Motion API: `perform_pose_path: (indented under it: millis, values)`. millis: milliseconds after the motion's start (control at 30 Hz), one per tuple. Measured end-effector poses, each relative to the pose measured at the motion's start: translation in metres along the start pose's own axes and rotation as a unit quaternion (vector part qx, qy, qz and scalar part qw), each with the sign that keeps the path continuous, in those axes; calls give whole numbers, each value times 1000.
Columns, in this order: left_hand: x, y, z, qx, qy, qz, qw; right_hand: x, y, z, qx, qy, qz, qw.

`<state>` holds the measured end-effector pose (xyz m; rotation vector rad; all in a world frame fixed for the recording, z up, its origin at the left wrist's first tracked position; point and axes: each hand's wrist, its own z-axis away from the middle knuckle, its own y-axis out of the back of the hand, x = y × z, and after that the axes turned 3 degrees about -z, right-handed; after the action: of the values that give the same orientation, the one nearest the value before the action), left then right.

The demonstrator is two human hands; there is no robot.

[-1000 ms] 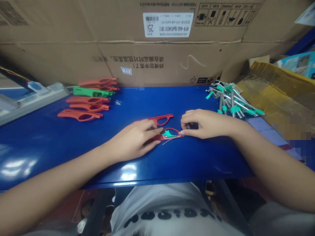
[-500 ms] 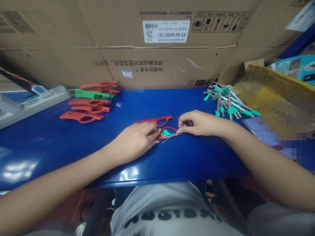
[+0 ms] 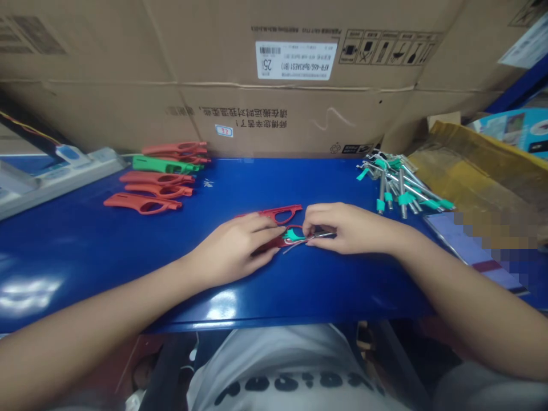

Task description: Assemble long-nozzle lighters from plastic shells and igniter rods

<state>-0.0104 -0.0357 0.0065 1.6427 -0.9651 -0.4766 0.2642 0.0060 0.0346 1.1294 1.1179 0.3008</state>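
Note:
My left hand (image 3: 240, 242) is closed on a red lighter shell (image 3: 274, 245) that lies on the blue table, its fingers covering much of it. A small green piece (image 3: 293, 234) and thin pale wires (image 3: 295, 245) sit at the shell, just right of the left fingertips. My right hand (image 3: 338, 228) pinches a slim metal tube (image 3: 324, 234) at the shell's right end; the fingers partly hide it. Whether the tube is seated in the shell I cannot tell. Right behind both hands lies another red lighter shell (image 3: 287, 213), with an open loop.
Several red shells (image 3: 143, 203) and a green shell (image 3: 165, 165) lie at the back left beside a white power strip (image 3: 92, 171). Metal tubes with green pieces (image 3: 402, 182) are heaped at the back right, near a yellow-taped box (image 3: 475, 165). A large carton (image 3: 214, 57) stands behind the table.
My right hand has shifted slightly left and its fingers are now drawn in around the metal tube, which shows more clearly. My left hand stays on the red shell.

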Motion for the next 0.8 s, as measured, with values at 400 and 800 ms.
perform_pose_path:
  millis: [400,800]
  values:
    - [-1,-2,1,33,-23,28,999,-1,2,1,8,12,4,1000]
    - [-4,-7,1,-8,-66,-20,998,68,34,15,218,-269,311,885]
